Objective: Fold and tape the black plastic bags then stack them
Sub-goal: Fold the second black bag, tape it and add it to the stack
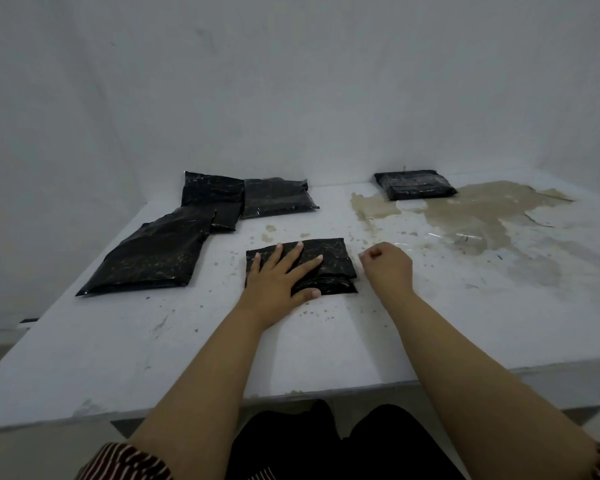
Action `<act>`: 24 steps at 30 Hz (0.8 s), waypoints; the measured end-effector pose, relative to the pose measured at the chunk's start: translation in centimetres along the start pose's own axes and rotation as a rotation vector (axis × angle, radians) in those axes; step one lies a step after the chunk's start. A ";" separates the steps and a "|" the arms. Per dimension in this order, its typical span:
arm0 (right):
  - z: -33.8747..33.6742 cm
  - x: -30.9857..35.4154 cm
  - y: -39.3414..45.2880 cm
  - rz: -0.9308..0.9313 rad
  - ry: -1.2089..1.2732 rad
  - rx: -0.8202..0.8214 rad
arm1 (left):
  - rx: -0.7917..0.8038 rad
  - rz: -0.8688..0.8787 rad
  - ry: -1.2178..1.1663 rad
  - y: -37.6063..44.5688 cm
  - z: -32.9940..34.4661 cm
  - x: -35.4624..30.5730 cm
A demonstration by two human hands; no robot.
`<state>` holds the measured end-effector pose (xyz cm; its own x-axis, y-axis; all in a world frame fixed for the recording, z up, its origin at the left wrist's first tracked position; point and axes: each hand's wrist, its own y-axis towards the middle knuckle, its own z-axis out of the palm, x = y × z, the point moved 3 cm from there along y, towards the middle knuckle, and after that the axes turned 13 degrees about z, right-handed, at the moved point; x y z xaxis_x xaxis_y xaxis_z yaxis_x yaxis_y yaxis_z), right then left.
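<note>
Two hands: left (278, 278) flat on folded bag (329, 258), right (388, 263) curled beside.

A folded bag (321, 258) lies mid-desk (118, 341); unfolded bags (194, 230) lie toward the far left corner, a stack (414, 185) at the far right.

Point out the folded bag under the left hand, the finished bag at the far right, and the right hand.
folded bag (329, 258), head view, its bare upper right part.
finished bag (414, 184), head view, middle of its top face.
right hand (388, 265), head view, back of the hand.
</note>
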<state>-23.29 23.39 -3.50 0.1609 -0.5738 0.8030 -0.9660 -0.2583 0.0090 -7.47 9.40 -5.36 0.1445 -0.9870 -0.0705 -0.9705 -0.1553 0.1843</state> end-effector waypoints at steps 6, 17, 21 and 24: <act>-3.1 -2.1 1.9 0.130 0.034 -0.226 | -0.010 -0.022 -0.026 1.2 0.4 -1.3; -3.8 -2.6 5.1 0.264 -0.303 -0.167 | -0.019 -0.048 -0.087 4.4 0.8 -2.8; -4.1 -2.7 5.7 0.269 -0.294 -0.163 | -0.071 -0.068 -0.097 4.5 0.9 -2.9; -3.9 -2.9 6.1 0.280 -0.263 -0.160 | -0.095 -0.064 -0.085 4.4 0.9 -2.9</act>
<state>-30.41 26.55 -3.46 -0.0867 -0.7893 0.6079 -0.9957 0.0485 -0.0790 -12.38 11.59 -5.21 0.1850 -0.9683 -0.1676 -0.9365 -0.2254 0.2686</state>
